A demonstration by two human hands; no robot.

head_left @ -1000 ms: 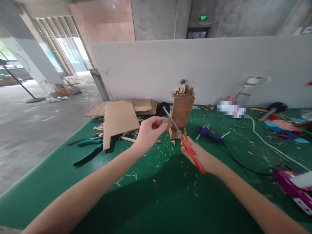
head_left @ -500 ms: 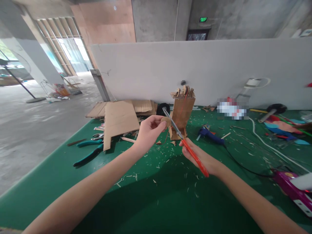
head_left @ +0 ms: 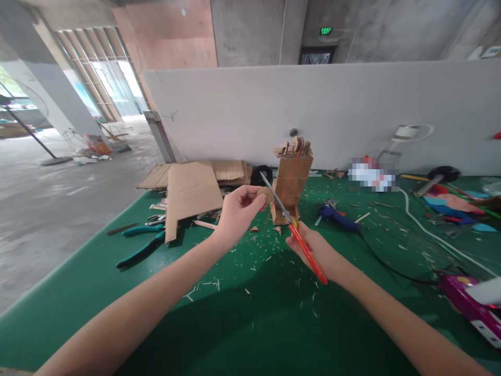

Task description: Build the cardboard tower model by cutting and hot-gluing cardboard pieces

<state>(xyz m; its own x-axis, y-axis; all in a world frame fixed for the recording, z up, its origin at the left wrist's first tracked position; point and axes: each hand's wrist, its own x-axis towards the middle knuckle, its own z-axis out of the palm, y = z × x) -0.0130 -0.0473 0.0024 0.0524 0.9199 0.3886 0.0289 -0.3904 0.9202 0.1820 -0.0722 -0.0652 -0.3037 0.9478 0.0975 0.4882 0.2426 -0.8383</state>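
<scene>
My left hand (head_left: 241, 208) pinches a small rounded piece of cardboard (head_left: 265, 195) between thumb and fingers, above the table. Red-handled scissors (head_left: 307, 253) are gripped in my right hand (head_left: 315, 249), their blades pointing up and to the left. The blades look closed and lie at the right edge of the cardboard piece; whether they touch it I cannot tell. Just behind the scissors stands an upright cardboard structure (head_left: 293, 180) with strips sticking up at its top and a red string down its front.
On the left lie cardboard sheets (head_left: 195, 185) and teal-handled pliers (head_left: 143, 250). A blue glue gun (head_left: 338, 216) with a black cord rests to the right. A purple device (head_left: 469, 303) sits at the right edge. Scraps litter the green table (head_left: 235, 324); a white partition (head_left: 235, 115) stands behind.
The scissor blades have closed, and the handles have swung slightly left with my right hand. My left hand keeps its hold on the cardboard piece, almost still.
</scene>
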